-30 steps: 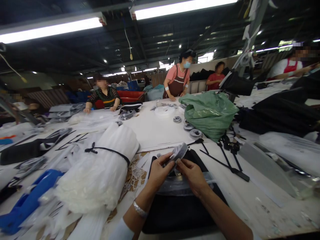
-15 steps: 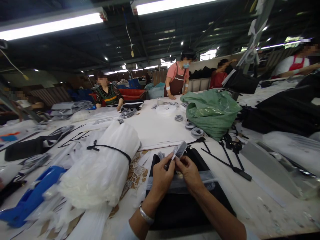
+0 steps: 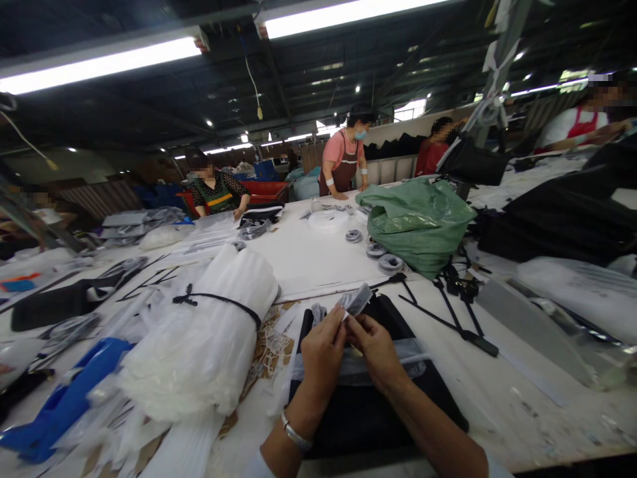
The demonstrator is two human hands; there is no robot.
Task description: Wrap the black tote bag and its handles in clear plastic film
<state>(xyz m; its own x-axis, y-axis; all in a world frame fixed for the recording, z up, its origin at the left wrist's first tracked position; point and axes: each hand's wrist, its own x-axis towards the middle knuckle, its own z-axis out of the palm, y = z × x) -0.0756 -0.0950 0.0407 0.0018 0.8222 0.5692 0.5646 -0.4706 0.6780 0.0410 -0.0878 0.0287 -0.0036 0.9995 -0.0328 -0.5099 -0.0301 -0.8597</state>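
Note:
Both of my hands meet above a flat black fabric piece (image 3: 363, 418) lying in front of me. My left hand (image 3: 322, 352), with a silver bangle at its wrist, is closed on a small grey, see-through plastic packet (image 3: 357, 300). From the other side my right hand (image 3: 374, 348) pinches the packet's white edge, thumb and fingertips together. What lies inside the packet is too blurred to name. A grey translucent strip (image 3: 413, 350) crosses the black piece below my hands.
A tied roll of white plastic bags (image 3: 209, 338) lies left, beside a blue tape dispenser (image 3: 74, 398). Coiled grey straps (image 3: 391, 263) rest by a green sack (image 3: 415, 222). Black straps (image 3: 462, 325) lie right. Several co-workers, one in a brown apron (image 3: 344, 176), are around the table.
My left fingers have closed further over the packet and the left hand has lifted slightly. The right hand keeps nearly the same place. The view has shifted a little.

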